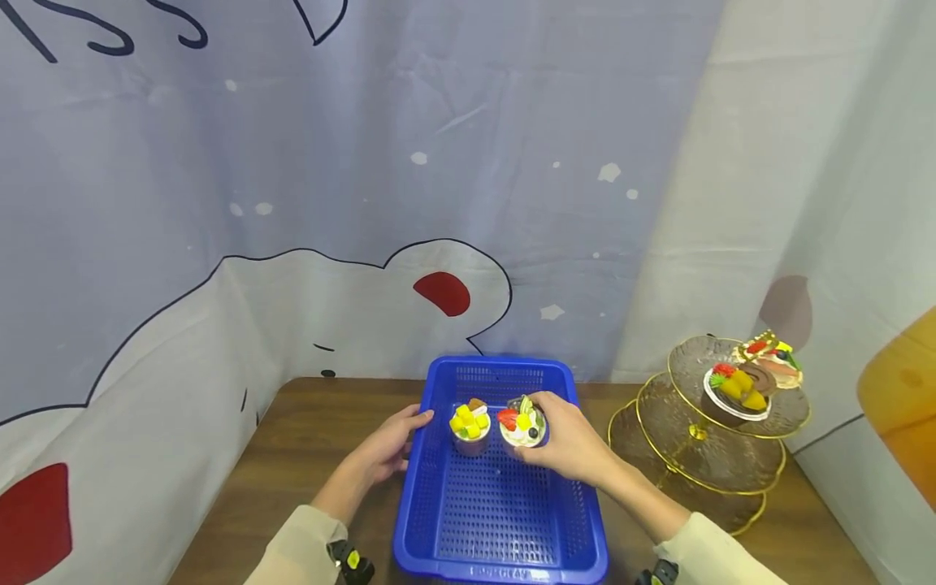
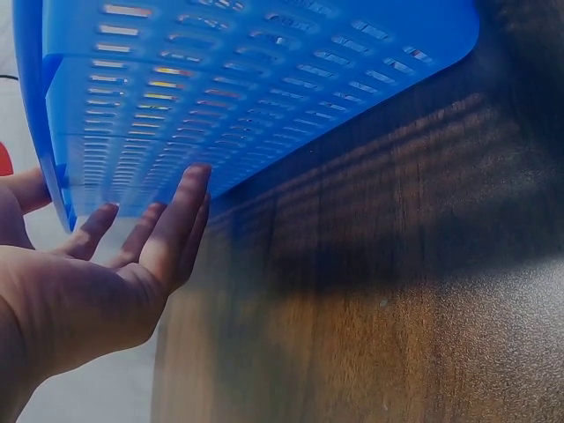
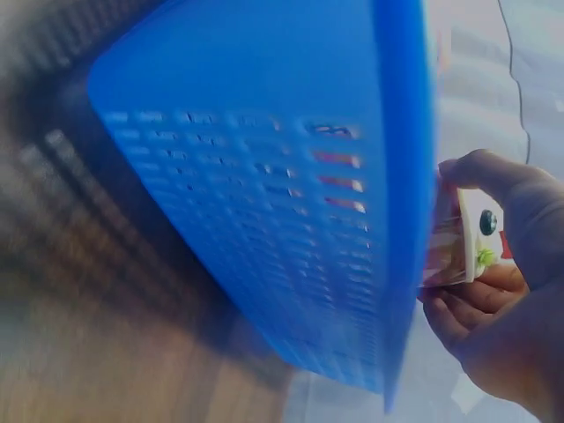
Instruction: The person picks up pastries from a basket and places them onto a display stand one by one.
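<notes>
My right hand (image 1: 566,439) holds a dessert cup (image 1: 521,426) topped with cream, strawberry, yellow cubes and a blueberry, at the right inside of the blue basket (image 1: 504,573). In the right wrist view, the thumb and fingers pinch this cup's rim just beyond the basket's edge. Left of it in the basket stands another dessert cup (image 1: 470,424) with yellow fruit cubes. My left hand (image 1: 391,443) grips the basket's left rim; the left wrist view shows the thumb over the rim and the fingers (image 2: 181,225) along the slotted outer wall.
A three-tier glass stand (image 1: 698,455) with gold rims is at the right. Its top tier carries a chocolate cup (image 1: 734,394) with fruit and a cream-and-fruit dessert (image 1: 782,370). Beneath is a wooden table (image 1: 307,455), with a printed curtain (image 1: 329,162) behind.
</notes>
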`<action>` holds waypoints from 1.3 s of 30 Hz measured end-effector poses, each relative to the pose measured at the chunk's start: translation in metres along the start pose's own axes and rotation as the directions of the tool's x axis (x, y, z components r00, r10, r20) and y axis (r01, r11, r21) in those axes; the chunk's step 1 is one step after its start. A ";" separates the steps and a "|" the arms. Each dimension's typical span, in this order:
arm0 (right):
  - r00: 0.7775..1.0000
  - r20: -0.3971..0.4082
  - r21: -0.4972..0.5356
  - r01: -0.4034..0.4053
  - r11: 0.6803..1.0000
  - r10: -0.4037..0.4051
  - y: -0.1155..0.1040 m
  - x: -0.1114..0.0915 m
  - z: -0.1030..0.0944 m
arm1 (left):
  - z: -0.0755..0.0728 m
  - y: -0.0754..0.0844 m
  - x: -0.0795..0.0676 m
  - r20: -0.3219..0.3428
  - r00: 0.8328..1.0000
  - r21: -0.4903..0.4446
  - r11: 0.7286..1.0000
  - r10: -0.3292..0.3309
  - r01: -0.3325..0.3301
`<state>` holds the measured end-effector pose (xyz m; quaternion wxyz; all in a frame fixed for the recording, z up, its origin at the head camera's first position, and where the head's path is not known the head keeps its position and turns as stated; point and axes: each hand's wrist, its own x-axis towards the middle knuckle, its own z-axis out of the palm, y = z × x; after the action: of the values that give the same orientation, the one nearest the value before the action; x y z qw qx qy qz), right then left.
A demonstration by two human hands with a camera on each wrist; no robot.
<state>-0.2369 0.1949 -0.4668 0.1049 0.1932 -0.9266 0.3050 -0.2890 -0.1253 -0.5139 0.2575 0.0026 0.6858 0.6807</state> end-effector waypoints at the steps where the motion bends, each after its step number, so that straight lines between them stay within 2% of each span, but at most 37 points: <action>1: 1.000 -0.005 0.000 0.012 1.000 -0.012 0.000 -0.002 -0.004 | 0.000 0.000 0.000 0.004 1.000 -0.004 1.000 0.001 -0.001; 11: 0.996 -0.075 0.047 0.047 0.998 -0.044 -0.004 -0.015 -0.035 | -0.002 0.000 0.001 0.018 1.000 -0.014 1.000 -0.006 0.006; 17: 0.984 -0.156 0.041 0.095 0.995 -0.087 -0.003 -0.027 -0.046 | -0.002 0.000 0.002 0.017 1.000 -0.018 1.000 0.002 -0.001; 23: 0.971 -0.216 0.010 0.102 0.995 -0.098 -0.001 -0.036 -0.054 | -0.003 -0.001 0.001 0.022 1.000 -0.015 1.000 0.007 -0.007; 33: 0.960 -0.280 0.008 0.003 1.000 0.000 -0.002 -0.058 -0.066 | -0.005 -0.001 0.000 0.037 0.999 -0.023 1.000 0.005 -0.004; 39: 0.944 -0.324 0.012 -0.063 0.998 0.063 0.003 -0.073 -0.068 | -0.005 -0.002 0.002 0.036 0.999 -0.026 1.000 0.006 -0.005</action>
<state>-0.1668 0.2602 -0.4376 0.2458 0.1107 -0.9023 0.3364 -0.2913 -0.1292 -0.5170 0.2678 0.0132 0.6720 0.6903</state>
